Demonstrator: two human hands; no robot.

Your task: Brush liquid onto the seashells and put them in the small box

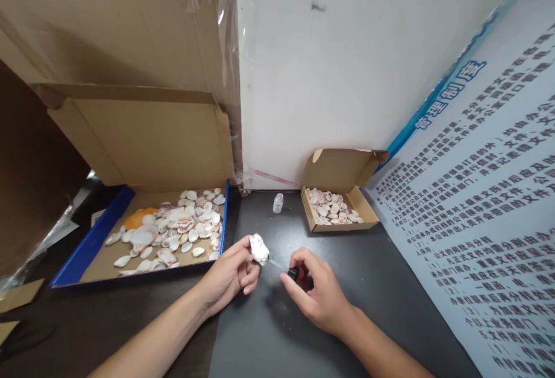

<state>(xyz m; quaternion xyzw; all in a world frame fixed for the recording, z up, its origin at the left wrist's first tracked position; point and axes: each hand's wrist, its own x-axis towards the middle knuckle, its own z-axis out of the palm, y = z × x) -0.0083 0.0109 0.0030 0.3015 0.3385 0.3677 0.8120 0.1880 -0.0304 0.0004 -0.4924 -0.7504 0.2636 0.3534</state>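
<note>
Currently, shell (pixel 259 249): above the tabletop (pixel 260 337), held between the fingers of the left hand (pixel 234 271).
Brush (pixel 293 274): black end gripped by the fingers of the right hand (pixel 318 291); pale tip at the shell's edge, contact unclear.
Shell work: apparently midway; shell not yet set down.
Bottle (pixel 278 203): standing behind the shell, on the tabletop.
Large box (pixel 97 236), small box (pixel 366 207): many loose shells (pixel 186 225) in each.

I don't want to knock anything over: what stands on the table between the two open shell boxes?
In the head view, one small bottle stands there, nearer the smaller box.
</note>
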